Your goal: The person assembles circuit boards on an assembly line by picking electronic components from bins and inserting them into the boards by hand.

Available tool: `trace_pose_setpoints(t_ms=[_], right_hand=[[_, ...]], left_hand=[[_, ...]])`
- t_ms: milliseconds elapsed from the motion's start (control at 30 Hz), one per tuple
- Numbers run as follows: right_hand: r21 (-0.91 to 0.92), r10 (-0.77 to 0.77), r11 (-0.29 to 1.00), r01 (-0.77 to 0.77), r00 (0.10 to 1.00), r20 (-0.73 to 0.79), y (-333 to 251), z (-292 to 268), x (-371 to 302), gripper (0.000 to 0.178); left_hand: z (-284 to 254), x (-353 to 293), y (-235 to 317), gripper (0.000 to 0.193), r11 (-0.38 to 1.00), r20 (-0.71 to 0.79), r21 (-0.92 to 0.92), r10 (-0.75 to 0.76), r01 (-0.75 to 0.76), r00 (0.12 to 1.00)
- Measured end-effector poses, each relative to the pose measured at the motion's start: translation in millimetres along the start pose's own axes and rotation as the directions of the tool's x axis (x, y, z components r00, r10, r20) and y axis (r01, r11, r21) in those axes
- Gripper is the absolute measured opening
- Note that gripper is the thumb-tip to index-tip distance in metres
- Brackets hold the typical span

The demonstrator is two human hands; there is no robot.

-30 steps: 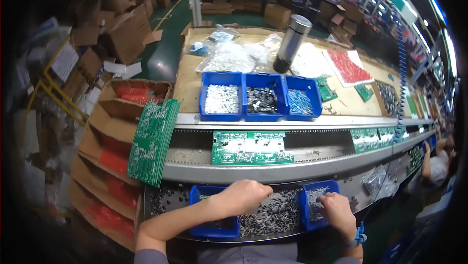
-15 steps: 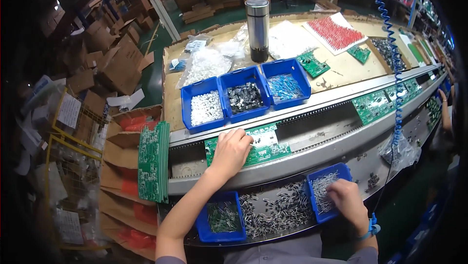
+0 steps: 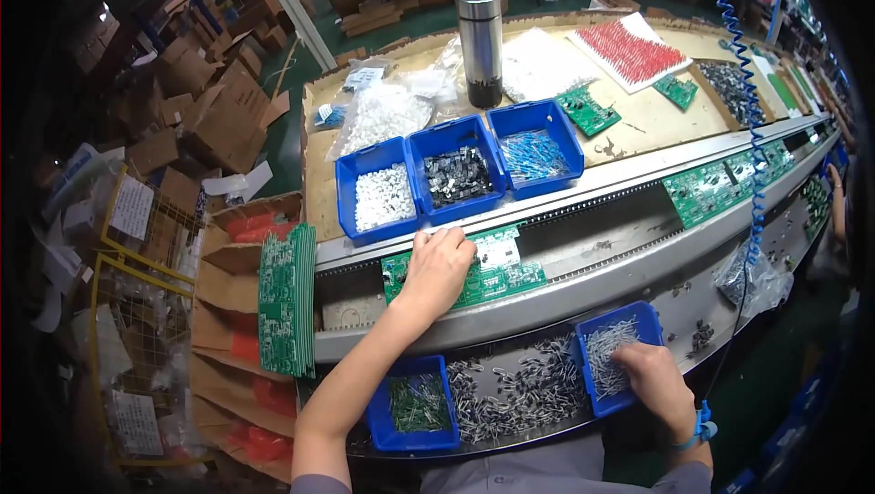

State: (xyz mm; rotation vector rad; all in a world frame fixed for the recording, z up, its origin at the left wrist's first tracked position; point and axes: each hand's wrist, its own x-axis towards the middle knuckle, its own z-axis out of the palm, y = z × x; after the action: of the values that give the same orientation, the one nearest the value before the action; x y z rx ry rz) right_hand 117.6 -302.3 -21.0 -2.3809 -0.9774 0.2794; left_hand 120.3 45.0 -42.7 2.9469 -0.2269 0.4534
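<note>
My left hand [image 3: 439,266] is over a green circuit board [image 3: 499,284] lying in the metal conveyor track. Its fingers are curled together at the board's white-marked part; what they may hold is hidden. At the lower right, my right hand [image 3: 658,383] reaches into a blue bin [image 3: 650,321] of thin silver-leaded parts [image 3: 609,348]. Those fingers are bent and pressed together among the leads, and I cannot make out anything between them. A blue band [image 3: 700,430] with a cord circles my right wrist.
Beyond the track [image 3: 602,237] stand three blue bins of white [image 3: 383,196], black [image 3: 456,175] and blue parts [image 3: 533,155], with a steel flask [image 3: 480,47] behind. Stacked green boards [image 3: 287,303] stand left. Loose leaded parts [image 3: 519,394] fill the near tray. A coiled blue hose [image 3: 743,84] hangs right.
My left hand has shifted slightly right and up over the board, its fingers drawn closer together. My right hand stays at the bin, its fingers lower among the parts.
</note>
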Motion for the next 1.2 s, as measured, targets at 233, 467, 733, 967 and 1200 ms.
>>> trace_pose_setpoints(t_ms=[233, 467, 733, 967, 1200], right_hand=[[-0.259, 0.009, 0.966, 0.016, 0.995, 0.095, -3.1, -6.4, -1.5, 0.007], [-0.340, -0.066, 0.936, 0.096, 0.993, 0.099, 0.3, -2.9, -2.9, 0.011], [-0.323, -0.082, 0.940, 0.111, 0.991, 0.102, -1.5, -3.8, -1.1, 0.010], [-0.318, -0.078, 0.942, 0.108, 0.991, 0.104, -3.1, -4.9, -1.3, 0.013], [-0.302, -0.066, 0.949, 0.089, 0.994, 0.085, -6.1, -7.1, -1.0, 0.017]], left_hand=[[-1.2, -0.4, 1.7, 0.007, 0.999, 0.024, 0.036, -0.002, 0.001, 1.000], [-4.8, 4.0, 6.6, 0.005, 0.996, 0.036, 0.087, 0.005, -0.008, 0.999], [-3.7, 5.3, 8.8, 0.003, 0.994, 0.054, 0.110, -0.013, 0.007, 0.998], [-0.6, 5.7, 11.5, 0.003, 0.992, 0.064, 0.125, -0.010, 0.002, 0.998], [4.9, 4.8, 11.4, 0.004, 0.996, 0.016, 0.086, -0.022, 0.021, 1.000]])
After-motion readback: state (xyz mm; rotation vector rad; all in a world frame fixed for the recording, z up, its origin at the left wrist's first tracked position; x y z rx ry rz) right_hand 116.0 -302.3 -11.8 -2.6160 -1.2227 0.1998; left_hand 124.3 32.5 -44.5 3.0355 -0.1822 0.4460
